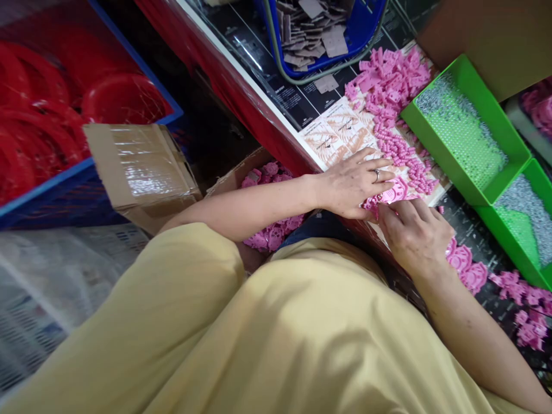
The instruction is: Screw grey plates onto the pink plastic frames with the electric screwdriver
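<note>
My left hand (351, 181) lies palm down over the near edge of the work table, fingers stretched out and a ring on one of them. Its thumb side touches a pink plastic part (397, 188). On the near side of that part, my right hand (416, 230) has its fingers curled and pressed against it; the fingertips are partly hidden. Just beyond the hands are many small pink bead-like pieces (403, 152) and a heap of pink plastic pieces (392, 77). Several round pink parts (466, 264) lie beside my right wrist.
Green trays (502, 129) with small metallic pieces stand at the right. A blue basket (366, 43) of flat grey pieces sits at the back. Below the table edge, a cardboard box (228, 172) holds pink parts. A blue crate (99, 184) of red plastic items stands left.
</note>
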{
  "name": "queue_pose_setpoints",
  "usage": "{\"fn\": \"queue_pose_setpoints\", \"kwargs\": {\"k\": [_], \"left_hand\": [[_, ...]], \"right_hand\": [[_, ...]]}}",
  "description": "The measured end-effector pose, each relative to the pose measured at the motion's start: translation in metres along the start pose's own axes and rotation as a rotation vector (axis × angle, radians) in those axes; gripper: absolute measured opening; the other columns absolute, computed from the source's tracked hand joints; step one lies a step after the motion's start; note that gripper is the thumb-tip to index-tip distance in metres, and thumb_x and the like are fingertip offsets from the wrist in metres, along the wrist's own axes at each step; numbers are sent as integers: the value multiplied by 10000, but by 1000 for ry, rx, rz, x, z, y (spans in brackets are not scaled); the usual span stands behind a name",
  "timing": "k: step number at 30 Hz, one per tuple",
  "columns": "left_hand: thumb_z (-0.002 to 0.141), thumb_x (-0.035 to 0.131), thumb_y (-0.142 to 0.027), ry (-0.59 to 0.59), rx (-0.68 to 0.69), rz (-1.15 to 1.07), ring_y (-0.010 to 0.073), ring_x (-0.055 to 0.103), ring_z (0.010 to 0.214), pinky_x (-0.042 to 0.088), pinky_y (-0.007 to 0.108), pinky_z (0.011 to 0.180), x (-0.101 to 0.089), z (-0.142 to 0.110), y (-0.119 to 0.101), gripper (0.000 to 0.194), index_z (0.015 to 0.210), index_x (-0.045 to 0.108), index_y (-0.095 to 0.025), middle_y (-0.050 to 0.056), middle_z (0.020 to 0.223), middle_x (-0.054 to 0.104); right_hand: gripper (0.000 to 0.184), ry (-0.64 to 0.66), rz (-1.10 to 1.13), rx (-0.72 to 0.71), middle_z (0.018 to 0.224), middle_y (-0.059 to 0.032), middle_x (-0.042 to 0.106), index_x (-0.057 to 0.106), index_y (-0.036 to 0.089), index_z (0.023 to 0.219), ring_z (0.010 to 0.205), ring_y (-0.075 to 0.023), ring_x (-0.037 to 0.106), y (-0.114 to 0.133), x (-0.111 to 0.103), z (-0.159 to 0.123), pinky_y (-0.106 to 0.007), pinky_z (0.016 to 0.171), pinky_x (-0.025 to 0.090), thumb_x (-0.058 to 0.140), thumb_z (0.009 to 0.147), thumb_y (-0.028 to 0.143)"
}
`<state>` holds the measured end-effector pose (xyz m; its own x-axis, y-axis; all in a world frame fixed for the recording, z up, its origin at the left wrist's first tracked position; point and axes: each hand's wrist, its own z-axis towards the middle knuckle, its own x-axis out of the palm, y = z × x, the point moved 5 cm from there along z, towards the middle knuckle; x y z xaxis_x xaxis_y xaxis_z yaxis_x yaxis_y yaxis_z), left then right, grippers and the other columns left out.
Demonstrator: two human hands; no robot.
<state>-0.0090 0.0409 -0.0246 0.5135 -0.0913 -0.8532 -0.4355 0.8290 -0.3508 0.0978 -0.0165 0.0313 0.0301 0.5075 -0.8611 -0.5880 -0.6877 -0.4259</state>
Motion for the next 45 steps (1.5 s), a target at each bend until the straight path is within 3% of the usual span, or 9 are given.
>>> {"fn": "queue_pose_setpoints", "kwargs": {"k": [8,19,24,30,36,41,45], "left_hand": [[850,668,-437,2,4,14,366,481,1362,298,566,1132,1,0,0,547,1308,626,-141,165,1366,619],[846,675,-469,-15,-8,-4,365,488,1356,293,565,1141,2,0,1,569,1305,629,-136,165,1365,620],[831,691,-468,-38,-14,15,363,494,1350,296,566,1147,4,0,1,575,1294,634,-132,160,1347,634],[854,665,-452,3,-8,35,367,490,1347,307,584,1132,1,0,-2,574,1319,611,-119,173,1356,624],[846,675,-457,-6,-7,28,364,497,1344,317,585,1126,-2,0,-3,562,1303,622,-135,163,1347,633],[814,710,-432,-20,-18,16,358,503,1339,311,571,1135,0,0,-1,574,1301,627,-139,152,1348,636],[835,688,-455,2,-18,45,358,492,1348,301,566,1139,2,0,-1,590,1313,615,-116,160,1359,625]], "right_hand": [[113,18,-72,-46,698,-29,569,624,185,749,715,-151,419,-4,3,-2,-293,624,269,667,846,224],[86,-33,-49,14,687,-37,559,656,171,804,724,-148,414,-3,-4,-2,-301,622,268,619,875,203],[154,-5,-58,-3,647,-29,524,630,173,736,711,-156,398,-2,-1,0,-299,606,266,679,851,262],[204,28,-25,29,683,-58,545,623,154,720,742,-153,396,0,2,0,-312,608,247,573,907,220],[242,48,-99,-14,640,-46,506,558,169,643,697,-158,391,1,-2,7,-302,582,239,588,883,181],[236,74,-42,-90,626,-32,513,537,172,637,667,-158,382,0,-7,16,-285,522,199,589,861,120],[151,150,11,-73,662,-20,573,619,179,713,682,-154,447,-6,-7,11,-281,527,266,642,861,201]]}}
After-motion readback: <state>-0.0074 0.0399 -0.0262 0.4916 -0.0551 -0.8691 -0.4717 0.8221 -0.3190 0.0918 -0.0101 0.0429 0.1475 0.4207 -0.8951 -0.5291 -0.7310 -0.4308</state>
